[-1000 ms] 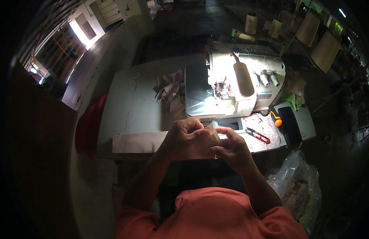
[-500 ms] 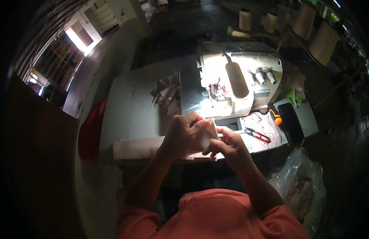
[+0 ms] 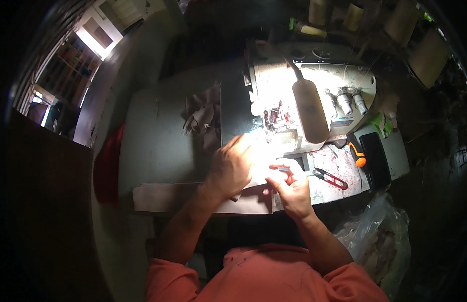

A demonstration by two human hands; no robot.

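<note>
Close under the bright lamp of a sewing machine (image 3: 284,108), a piece of light fabric (image 3: 261,168) is stretched between my two hands, washed out by the glare. My left hand (image 3: 230,168) grips its left side, fingers bent and pointing toward the needle area. At its right edge, my right hand (image 3: 292,190) pinches the cloth between thumb and fingers. Below them, a long pale fabric strip (image 3: 163,197) lies along the table's front edge. Where exactly the fabric meets the machine is lost in the light.
Crumpled fabric pieces (image 3: 203,118) lie on the table left of the machine. Red-handled thread snips (image 3: 331,178), an orange-handled tool (image 3: 360,160) and a black phone (image 3: 375,160) sit to the right. A clear plastic bag (image 3: 382,236) hangs below; thread cones (image 3: 429,58) stand behind.
Both hands have moved the fabric forward, closer to the machine and into its light. My left hand has flattened from an upright pinch, and more of the strip below is uncovered.
</note>
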